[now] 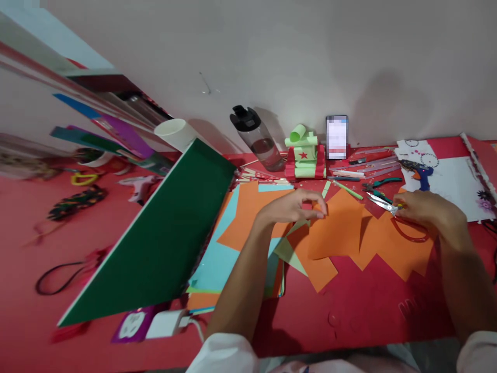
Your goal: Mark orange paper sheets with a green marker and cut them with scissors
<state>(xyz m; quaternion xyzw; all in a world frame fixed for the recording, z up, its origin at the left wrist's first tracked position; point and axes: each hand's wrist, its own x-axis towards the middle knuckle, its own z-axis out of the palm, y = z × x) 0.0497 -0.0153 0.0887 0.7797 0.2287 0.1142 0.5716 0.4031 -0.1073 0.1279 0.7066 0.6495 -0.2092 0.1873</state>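
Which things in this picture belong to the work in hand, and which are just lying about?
In use:
orange sheet, in the left hand
scissors, in the right hand

Apparently just lying about:
bottle
phone
green board
blue glue gun
pliers

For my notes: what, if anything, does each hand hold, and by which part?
Left hand: orange paper sheet, by its upper-left edge. Right hand: red-handled metal scissors, near the pivot.
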